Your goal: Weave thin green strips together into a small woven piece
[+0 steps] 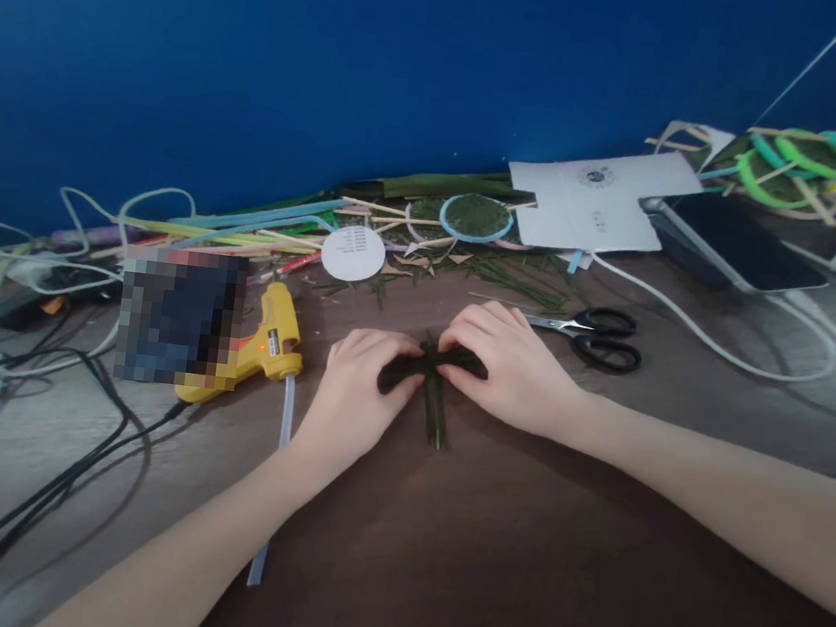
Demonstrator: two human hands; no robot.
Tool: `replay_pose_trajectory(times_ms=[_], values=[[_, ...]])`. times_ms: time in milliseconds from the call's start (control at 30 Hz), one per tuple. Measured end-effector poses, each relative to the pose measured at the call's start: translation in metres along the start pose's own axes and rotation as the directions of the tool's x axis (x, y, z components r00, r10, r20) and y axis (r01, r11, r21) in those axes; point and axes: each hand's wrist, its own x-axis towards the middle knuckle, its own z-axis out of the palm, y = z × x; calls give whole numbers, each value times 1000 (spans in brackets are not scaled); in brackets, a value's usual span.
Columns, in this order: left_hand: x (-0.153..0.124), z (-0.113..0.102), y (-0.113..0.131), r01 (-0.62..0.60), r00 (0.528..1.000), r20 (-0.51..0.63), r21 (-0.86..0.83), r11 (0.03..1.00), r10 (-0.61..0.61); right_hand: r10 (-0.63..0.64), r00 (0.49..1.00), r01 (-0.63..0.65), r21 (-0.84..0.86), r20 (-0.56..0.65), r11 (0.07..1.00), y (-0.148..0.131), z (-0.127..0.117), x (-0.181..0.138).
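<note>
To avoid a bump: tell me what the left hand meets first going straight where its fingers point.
The left hand, already pinching the dark leaf bundle, would probably first meet the fingers of the right hand, which grips the same bundle. The scissors lie farther beyond.

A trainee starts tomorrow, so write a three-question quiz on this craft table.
1. True or false: the left hand and the right hand both pinch the dark leaf bundle.
2. Which tool lies nearest the right hand? A pliers, B scissors, C knife.
3. Fill in: the yellow glue gun lies to the ___ of the left hand.
Key: 1 true; 2 B; 3 left.
</note>
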Motion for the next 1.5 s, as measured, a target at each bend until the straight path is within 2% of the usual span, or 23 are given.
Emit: replay_pose_trajectory(times_ms=[333, 1000, 1267, 1500], values=[[0, 1, -1, -3, 1000, -29, -11, 1000, 3, -18, 1000, 18, 14, 6, 1000, 1, 0, 0], [1, 0, 0, -4, 1000, 6, -3, 1000, 4, -1, 1000, 0, 75, 18, 997, 1, -1, 1], [0, -1, 1, 38, 999, -27, -15, 999, -38, 50, 998, -44, 103, -50, 994, 1, -1, 1], [0, -1, 3, 36, 999, -4, -5, 999, -36, 32, 999, -31, 66, -9, 997, 1, -1, 0]])
